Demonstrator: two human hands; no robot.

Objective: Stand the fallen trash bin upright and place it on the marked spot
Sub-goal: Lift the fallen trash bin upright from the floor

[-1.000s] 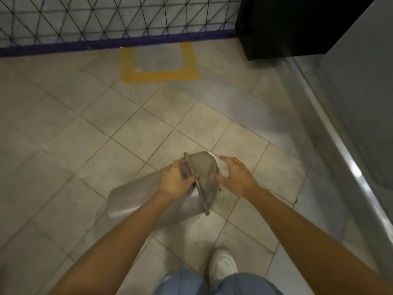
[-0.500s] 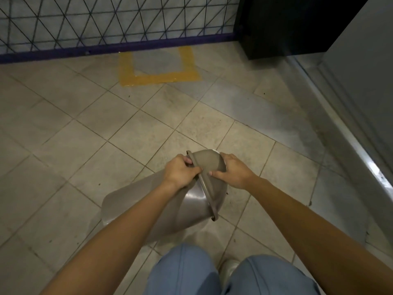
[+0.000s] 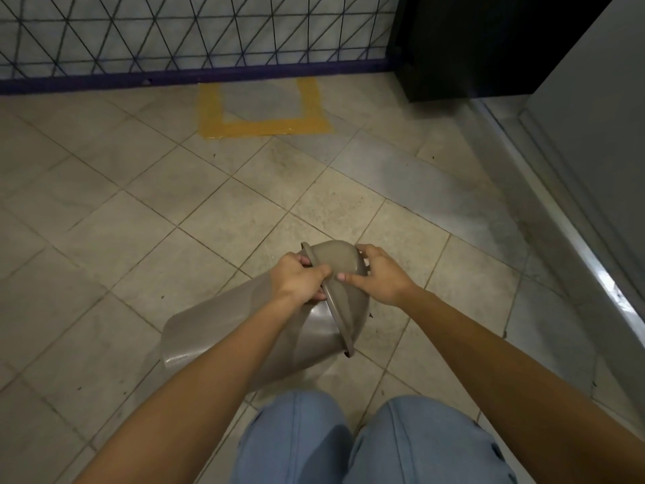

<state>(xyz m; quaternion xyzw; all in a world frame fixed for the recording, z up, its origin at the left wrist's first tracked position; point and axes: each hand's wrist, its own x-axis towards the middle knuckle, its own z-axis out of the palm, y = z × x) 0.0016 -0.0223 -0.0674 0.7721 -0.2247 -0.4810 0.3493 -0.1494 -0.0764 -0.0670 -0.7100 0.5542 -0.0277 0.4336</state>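
Note:
A grey-brown plastic trash bin (image 3: 216, 330) with a domed lid lies tilted on the tiled floor just in front of my knees, its base at the lower left and its lid end up and to the right. My left hand (image 3: 298, 279) grips the lid's rim from the left. My right hand (image 3: 378, 275) clasps the domed lid (image 3: 336, 258) from the right, thumb pressed on it. The marked spot (image 3: 261, 129), a yellow tape outline, lies on the floor far ahead against the fence.
A wire mesh fence with a purple base rail (image 3: 195, 76) runs along the far side. A black cabinet (image 3: 488, 47) stands at the far right corner. A grey wall with a metal ledge (image 3: 572, 246) borders the right. My knees in blue jeans (image 3: 370, 441) are below.
My right hand has closed onto the lid, and both hands have tipped the bin's lid end a little higher. My knees have come into view as I crouch.

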